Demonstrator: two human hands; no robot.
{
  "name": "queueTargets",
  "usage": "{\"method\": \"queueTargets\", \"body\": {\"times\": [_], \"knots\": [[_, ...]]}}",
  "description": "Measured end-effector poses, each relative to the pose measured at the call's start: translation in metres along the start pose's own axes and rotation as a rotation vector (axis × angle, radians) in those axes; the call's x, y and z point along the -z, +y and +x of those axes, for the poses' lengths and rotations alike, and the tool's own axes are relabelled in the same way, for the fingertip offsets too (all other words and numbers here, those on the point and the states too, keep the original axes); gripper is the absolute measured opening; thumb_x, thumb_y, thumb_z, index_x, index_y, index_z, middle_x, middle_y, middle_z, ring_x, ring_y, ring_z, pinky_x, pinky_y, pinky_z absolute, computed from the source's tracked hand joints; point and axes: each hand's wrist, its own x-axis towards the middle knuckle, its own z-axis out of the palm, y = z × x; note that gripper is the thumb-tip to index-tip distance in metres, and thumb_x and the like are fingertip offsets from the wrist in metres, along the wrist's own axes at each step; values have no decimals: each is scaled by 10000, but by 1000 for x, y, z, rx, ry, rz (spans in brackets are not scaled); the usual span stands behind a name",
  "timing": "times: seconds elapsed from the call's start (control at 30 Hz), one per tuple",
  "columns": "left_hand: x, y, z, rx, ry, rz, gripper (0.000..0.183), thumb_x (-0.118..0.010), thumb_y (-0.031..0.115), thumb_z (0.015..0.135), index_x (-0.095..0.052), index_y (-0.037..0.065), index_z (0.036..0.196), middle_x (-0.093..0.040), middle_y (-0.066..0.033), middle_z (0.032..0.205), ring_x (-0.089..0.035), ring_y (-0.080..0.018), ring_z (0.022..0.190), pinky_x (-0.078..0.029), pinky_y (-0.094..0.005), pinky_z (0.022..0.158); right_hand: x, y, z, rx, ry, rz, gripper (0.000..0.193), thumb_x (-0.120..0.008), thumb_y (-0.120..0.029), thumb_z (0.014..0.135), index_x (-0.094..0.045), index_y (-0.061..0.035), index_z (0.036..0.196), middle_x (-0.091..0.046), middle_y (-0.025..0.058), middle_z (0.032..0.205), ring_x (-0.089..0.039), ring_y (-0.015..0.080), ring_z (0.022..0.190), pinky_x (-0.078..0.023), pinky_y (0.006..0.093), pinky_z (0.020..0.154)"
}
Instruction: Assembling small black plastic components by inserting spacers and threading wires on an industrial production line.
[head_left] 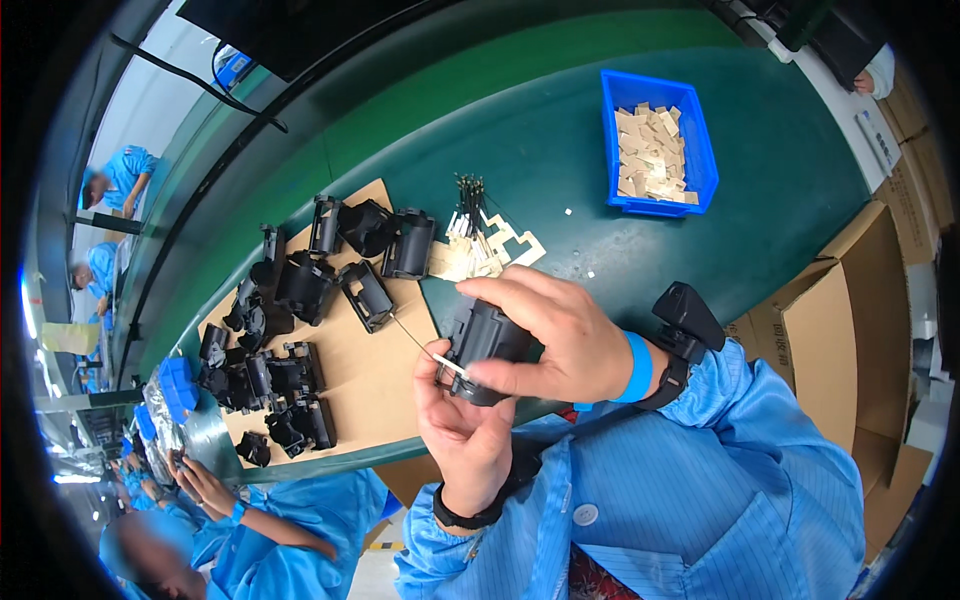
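A black plastic housing [497, 338] is held between my two hands above the table's near edge. My left hand [465, 440] closes round its lower left side. From the right, my right hand [560, 325] grips the housing, fingers over its top and thumb across its front. A thin lead with a white end piece [449, 366] lies across the housing's left side, by my left fingertips and right thumb. Its far end reaches toward a black housing [367, 296] on the board. Beyond my hands lie flat cream pieces [480, 257] and a bundle of black-tipped leads [470, 205].
Several black housings [305, 287] crowd a brown cardboard sheet [375, 400] at left. A blue bin [659, 208] of small beige pieces stands on the green table [760, 150] at far right. Open cardboard boxes [825, 340] are at right; a co-worker's hands [205, 487] are lower left.
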Motion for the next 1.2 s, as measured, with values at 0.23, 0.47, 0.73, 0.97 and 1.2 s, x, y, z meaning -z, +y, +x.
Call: {"method": "queueTargets", "body": {"times": [0.23, 0.47, 0.73, 0.97, 1.2], "knots": [[10, 22, 23, 154, 36, 7, 408, -579, 120, 818, -389, 44, 1172, -484, -99, 1137, -531, -184, 1007, -484, -347, 833, 12, 16, 12, 45, -36, -140, 165, -567, -111, 808, -601, 21, 902, -589, 158, 761, -575, 288, 622, -465, 352, 559], [71, 115, 169, -260, 237, 596, 349, -624, 90, 787, -524, 38, 1117, -572, -23, 882, -558, -85, 746, -418, -193, 553, 46, 33, 28, 137, -133, -673, 115, -636, -100, 721, -613, -36, 814, -563, 80, 778, -535, 254, 735, -449, 337, 646], [182, 160, 291, -267, 632, 501, 501, -657, 173, 777, -453, 88, 1227, -560, -78, 1086, -532, -224, 995, -418, -443, 792, 14, 48, 14, 143, -219, -694, 260, -698, -161, 635, -591, -57, 848, -499, 67, 869, -491, 235, 863, -416, 355, 717], [210, 173, 287, -160, 559, 870, 773, -622, 199, 753, -199, 42, 1381, -297, -133, 1392, -226, -315, 1298, -160, -539, 1012, 24, 55, 9, 71, -311, -668, 298, -703, -139, 640, -583, -70, 904, -510, 58, 916, -497, 243, 871, -415, 363, 741], [64, 164, 176, -340, 125, 931, 486, -550, 124, 807, -442, 59, 1276, -433, -115, 1300, -371, -189, 1214, -259, -371, 999, 27, 74, 13, 73, -310, -653, 213, -686, -138, 668, -563, -87, 834, -493, 49, 901, -478, 231, 863, -395, 346, 719]]}}
